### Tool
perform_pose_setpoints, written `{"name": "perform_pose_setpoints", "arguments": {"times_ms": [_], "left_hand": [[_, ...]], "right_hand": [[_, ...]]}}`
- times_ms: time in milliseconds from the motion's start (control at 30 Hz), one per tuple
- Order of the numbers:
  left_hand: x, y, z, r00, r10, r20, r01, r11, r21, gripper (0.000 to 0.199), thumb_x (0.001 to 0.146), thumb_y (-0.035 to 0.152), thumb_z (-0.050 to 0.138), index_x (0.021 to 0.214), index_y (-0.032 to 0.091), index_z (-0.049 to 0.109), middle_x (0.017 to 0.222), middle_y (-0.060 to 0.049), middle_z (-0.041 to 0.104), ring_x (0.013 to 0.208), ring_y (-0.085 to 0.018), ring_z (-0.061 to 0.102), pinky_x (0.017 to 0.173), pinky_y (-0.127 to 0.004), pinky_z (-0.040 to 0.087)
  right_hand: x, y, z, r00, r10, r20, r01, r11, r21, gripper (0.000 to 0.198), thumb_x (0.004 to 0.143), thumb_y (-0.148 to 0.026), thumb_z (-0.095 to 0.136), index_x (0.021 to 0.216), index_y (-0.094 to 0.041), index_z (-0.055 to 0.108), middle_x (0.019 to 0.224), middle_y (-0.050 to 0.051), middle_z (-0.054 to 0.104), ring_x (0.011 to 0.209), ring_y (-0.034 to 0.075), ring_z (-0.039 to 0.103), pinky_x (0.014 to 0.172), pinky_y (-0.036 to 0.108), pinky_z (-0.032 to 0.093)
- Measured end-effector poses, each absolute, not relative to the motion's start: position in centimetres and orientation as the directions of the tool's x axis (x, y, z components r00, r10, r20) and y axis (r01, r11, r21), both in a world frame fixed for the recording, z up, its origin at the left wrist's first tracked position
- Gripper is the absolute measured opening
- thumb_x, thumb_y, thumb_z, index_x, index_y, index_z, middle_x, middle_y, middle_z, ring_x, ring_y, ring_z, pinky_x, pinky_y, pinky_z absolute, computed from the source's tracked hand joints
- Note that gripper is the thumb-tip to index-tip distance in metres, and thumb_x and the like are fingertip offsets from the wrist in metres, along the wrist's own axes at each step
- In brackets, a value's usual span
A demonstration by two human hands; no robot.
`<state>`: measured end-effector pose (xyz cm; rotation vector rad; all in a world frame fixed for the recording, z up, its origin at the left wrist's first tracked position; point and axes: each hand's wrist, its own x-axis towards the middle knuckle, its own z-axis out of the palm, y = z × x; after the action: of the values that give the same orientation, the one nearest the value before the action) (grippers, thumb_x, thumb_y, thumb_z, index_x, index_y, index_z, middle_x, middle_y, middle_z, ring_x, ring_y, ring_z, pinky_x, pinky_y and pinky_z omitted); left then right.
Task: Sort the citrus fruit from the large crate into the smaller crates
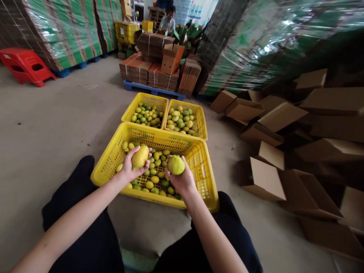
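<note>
i held a yellow lemon (140,157) in my left hand (131,168) and a greener lemon (176,165) in my right hand (182,178), fingers curled snugly round each, above the near yellow crate (113,159) of fruit. this looked like sorting by colour; next, each needed its matching far crate (133,108).

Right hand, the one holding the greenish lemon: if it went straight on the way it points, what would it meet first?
Probably the far wall of the near yellow crate, since the right hand points forward over the fruit; depth is unclear, so it might clear the rim.
</note>
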<state>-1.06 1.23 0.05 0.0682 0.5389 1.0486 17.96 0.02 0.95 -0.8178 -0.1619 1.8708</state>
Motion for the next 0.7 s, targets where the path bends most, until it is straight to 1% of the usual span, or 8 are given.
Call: {"name": "perform_pose_setpoints", "arguments": {"times_ms": [100,200,267,367,500,567,600,700], "left_hand": [[-0.91,1.28,-0.20,0.376,0.864,-0.334,-0.818,0.479,0.318,0.031,0.083,0.036,0.056,0.091,0.008,0.066,0.070,-0.008,0.065,0.066,-0.018,0.065,0.065,-0.030,0.059],[-0.71,1.11,-0.20,0.401,0.862,-0.311,-0.800,0.495,0.340,0.032,0.080,0.036,0.057,0.086,0.007,0.067,0.067,-0.009,0.065,0.069,-0.020,0.066,0.070,-0.032,0.059],[-0.61,0.96,-0.11,0.387,0.866,-0.318,-0.791,0.488,0.367,0.031,0.080,0.036,0.057,0.085,0.007,0.067,0.067,-0.010,0.066,0.074,-0.022,0.068,0.076,-0.034,0.059],[-0.54,0.84,-0.02,0.343,0.874,-0.344,-0.794,0.465,0.392,0.025,0.078,0.034,0.058,0.082,0.011,0.067,0.070,-0.010,0.070,0.085,-0.024,0.071,0.087,-0.038,0.057],[-0.66,0.87,-0.20,0.343,0.887,-0.309,-0.794,0.449,0.409,0.023,0.075,0.035,0.061,0.081,0.013,0.067,0.084,-0.011,0.073,0.100,-0.027,0.069,0.096,-0.040,0.053],[-0.80,0.91,-0.38,0.370,0.891,-0.264,-0.779,0.452,0.434,0.026,0.074,0.036,0.063,0.083,0.012,0.068,0.090,-0.012,0.073,0.101,-0.026,0.068,0.093,-0.038,0.053],[-0.87,0.93,-0.48,0.387,0.891,-0.238,-0.768,0.454,0.451,0.028,0.073,0.037,0.065,0.084,0.012,0.068,0.088,-0.012,0.073,0.097,-0.026,0.069,0.088,-0.036,0.055],[-1.00,0.99,-0.76,0.456,0.874,-0.166,-0.727,0.474,0.497,0.036,0.070,0.042,0.070,0.087,0.010,0.067,0.075,-0.008,0.069,0.071,-0.019,0.068,0.062,-0.026,0.054]], "right_hand": [[17.99,-0.05,0.99,-0.262,0.842,-0.471,-0.764,-0.479,-0.432,0.049,0.099,-0.052,0.037,0.084,-0.016,0.068,0.070,0.006,0.070,0.060,0.015,0.064,0.049,0.023,0.052],[18.13,-0.11,1.01,-0.283,0.839,-0.465,-0.771,-0.488,-0.409,0.045,0.096,-0.053,0.044,0.086,-0.016,0.067,0.072,0.006,0.072,0.062,0.015,0.065,0.051,0.023,0.055],[18.21,-0.16,1.06,-0.286,0.843,-0.456,-0.776,-0.483,-0.406,0.038,0.094,-0.050,0.051,0.088,-0.016,0.067,0.074,0.007,0.072,0.064,0.015,0.066,0.054,0.024,0.056],[18.21,-0.26,1.12,-0.300,0.856,-0.421,-0.744,-0.486,-0.458,0.027,0.087,-0.041,0.062,0.088,-0.015,0.068,0.075,0.007,0.073,0.064,0.016,0.066,0.055,0.024,0.056],[18.09,-0.43,1.09,-0.332,0.866,-0.374,-0.691,-0.493,-0.528,0.021,0.079,-0.034,0.069,0.089,-0.015,0.070,0.078,0.006,0.074,0.062,0.016,0.067,0.053,0.024,0.054],[18.06,-0.50,1.07,-0.336,0.874,-0.351,-0.688,-0.482,-0.542,0.023,0.077,-0.034,0.068,0.090,-0.016,0.070,0.080,0.006,0.074,0.064,0.017,0.067,0.053,0.025,0.053],[18.06,-0.53,1.08,-0.336,0.880,-0.337,-0.688,-0.473,-0.550,0.024,0.076,-0.035,0.068,0.090,-0.016,0.070,0.080,0.006,0.073,0.065,0.018,0.067,0.054,0.025,0.053],[18.10,-0.64,1.19,-0.339,0.897,-0.284,-0.688,-0.442,-0.576,0.025,0.074,-0.035,0.066,0.090,-0.016,0.070,0.082,0.006,0.072,0.068,0.020,0.068,0.054,0.026,0.051]]}}
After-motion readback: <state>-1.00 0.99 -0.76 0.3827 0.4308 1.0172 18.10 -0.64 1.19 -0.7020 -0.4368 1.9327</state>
